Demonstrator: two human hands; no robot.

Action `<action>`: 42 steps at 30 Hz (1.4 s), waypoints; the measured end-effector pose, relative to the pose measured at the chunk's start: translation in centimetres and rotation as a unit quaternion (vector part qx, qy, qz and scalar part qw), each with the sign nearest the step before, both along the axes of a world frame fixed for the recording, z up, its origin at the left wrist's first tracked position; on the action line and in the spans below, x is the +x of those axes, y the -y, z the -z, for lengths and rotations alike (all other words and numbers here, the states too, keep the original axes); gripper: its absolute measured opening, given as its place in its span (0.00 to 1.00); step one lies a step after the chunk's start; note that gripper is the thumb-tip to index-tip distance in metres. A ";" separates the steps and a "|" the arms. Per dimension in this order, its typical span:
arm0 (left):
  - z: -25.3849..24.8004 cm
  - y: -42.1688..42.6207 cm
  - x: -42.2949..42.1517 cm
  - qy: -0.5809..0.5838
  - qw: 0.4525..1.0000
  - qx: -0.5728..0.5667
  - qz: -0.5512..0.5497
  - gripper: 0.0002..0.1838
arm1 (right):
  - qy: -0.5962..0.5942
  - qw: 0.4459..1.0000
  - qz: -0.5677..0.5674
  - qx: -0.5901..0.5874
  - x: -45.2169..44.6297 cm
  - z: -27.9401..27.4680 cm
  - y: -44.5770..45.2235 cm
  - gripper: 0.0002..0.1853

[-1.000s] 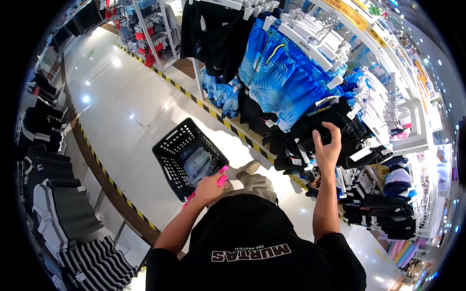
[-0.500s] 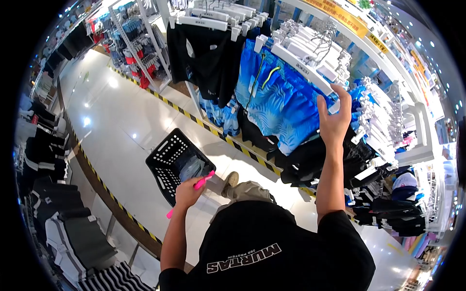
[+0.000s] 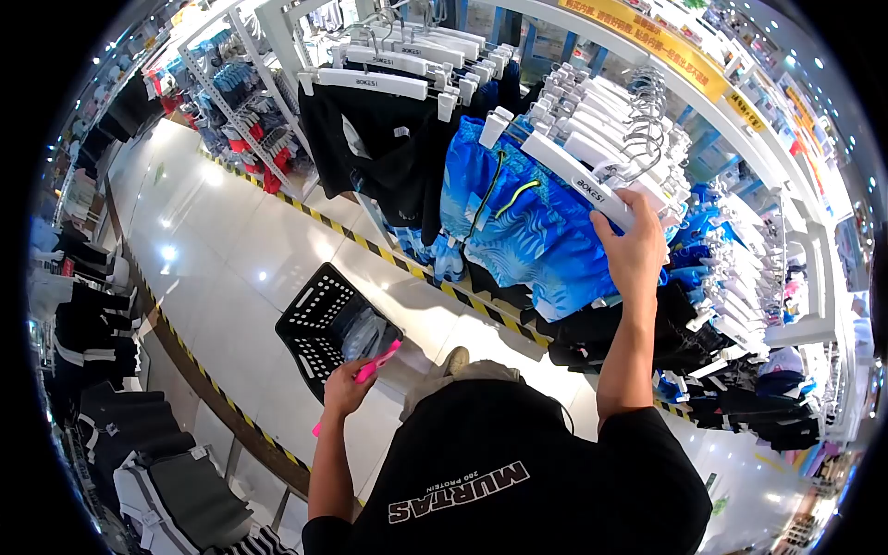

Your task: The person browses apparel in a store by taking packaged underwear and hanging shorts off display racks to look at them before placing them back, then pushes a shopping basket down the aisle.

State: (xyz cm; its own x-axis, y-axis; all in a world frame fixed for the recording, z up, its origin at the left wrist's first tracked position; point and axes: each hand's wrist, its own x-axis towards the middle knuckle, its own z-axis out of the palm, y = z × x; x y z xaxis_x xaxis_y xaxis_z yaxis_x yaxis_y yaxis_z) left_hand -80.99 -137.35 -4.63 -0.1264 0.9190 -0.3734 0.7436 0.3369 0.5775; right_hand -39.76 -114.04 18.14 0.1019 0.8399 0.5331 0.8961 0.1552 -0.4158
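My left hand (image 3: 346, 387) is wrapped round the pink handle (image 3: 379, 361) of a black perforated basket (image 3: 319, 314). Clear plastic-wrapped items (image 3: 363, 335) lie inside it. My right hand (image 3: 635, 244) is closed on the right end of a white hanger (image 3: 578, 181), thumb in front and fingers over the top. Blue leaf-patterned shorts (image 3: 523, 222) with a yellow-green drawstring hang from that hanger. Many more white hangers crowd the rack behind it.
Black shorts (image 3: 379, 153) hang left of the blue ones, and more dark garments (image 3: 601, 338) hang below. A low stand with folded clothes (image 3: 199, 490) is at the lower left. Black-yellow tape (image 3: 370, 247) edges the rack's base.
My right hand, open beside the rack before, has closed on the hanger of the blue shorts. The basket has shifted left and lower in view, still held by my left hand.
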 end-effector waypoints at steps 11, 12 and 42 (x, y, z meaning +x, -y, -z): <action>0.2 -2.3 -2.9 0.019 1.000 0.002 -0.006 0.21 | -0.068 0.996 -0.052 -0.015 1.0 -1.3 0.8 0.19; 0.2 -2.6 -3.0 0.018 1.000 -0.001 -0.009 0.23 | -0.071 0.995 -0.060 -0.025 1.3 -1.2 1.3 0.20; -11.8 -13.7 10.5 0.299 0.915 0.264 -0.055 0.12 | -0.398 0.915 -0.059 0.044 5.0 3.0 4.3 0.21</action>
